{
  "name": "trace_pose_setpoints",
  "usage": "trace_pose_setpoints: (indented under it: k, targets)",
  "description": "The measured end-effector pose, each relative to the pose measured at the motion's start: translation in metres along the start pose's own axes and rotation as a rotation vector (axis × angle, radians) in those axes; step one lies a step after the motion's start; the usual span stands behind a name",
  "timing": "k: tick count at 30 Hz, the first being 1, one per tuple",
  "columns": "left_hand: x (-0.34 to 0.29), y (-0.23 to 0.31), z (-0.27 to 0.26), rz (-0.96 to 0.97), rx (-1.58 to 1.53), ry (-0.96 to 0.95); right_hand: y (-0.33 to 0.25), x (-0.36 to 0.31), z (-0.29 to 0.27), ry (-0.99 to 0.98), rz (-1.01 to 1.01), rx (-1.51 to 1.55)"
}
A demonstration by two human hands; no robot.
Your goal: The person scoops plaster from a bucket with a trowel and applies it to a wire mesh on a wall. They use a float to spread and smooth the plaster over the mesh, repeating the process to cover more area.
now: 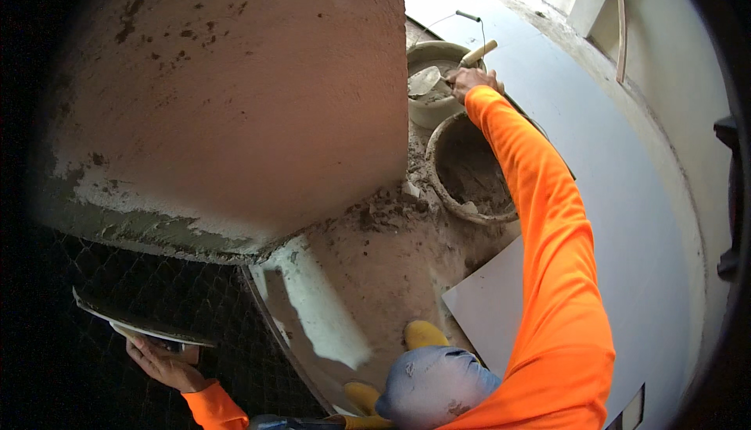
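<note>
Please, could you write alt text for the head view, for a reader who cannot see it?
A person in orange sleeves holds a trowel in the right hand, at a bucket of greyish mortar-like mix, while the left hand grips a flat plastering board. A second bucket with a crusted rim stands nearer, close to a rough, stained wall.

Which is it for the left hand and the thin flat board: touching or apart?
Touching. The head view shows the left hand gripping the thin flat board from below, with no gap between them.
</note>
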State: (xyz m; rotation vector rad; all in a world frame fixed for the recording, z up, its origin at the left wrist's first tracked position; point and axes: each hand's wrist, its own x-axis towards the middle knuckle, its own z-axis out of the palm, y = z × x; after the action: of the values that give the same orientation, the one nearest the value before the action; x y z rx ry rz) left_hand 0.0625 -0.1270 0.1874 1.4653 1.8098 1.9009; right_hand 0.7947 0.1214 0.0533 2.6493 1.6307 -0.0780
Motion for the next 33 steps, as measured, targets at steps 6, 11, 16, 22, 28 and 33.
trace_pose_setpoints:
  k: [6,11,16,22,28,33]
  targets:
    - [-0.006,0.013,0.006,0.037,0.128,0.03,0.021,-0.024,0.01,-0.078,0.097,0.473]
    - [-0.006,0.055,0.014,-0.216,-0.122,0.054,0.039,-0.069,0.015,0.226,0.094,0.749]
    - [-0.006,0.079,0.016,-0.084,-0.166,0.062,0.055,-0.128,-0.005,0.539,0.048,0.885]
    - [0.007,0.039,0.0,-0.15,-0.127,0.185,0.04,-0.27,-0.053,0.526,-0.276,0.938]
    - [0.015,0.007,-0.013,-0.157,-0.083,0.189,-0.073,-0.344,-0.004,0.185,-0.721,0.772]
    - [0.016,-0.005,-0.017,-0.079,0.02,0.172,-0.18,-0.346,0.063,-0.121,-0.891,0.417]
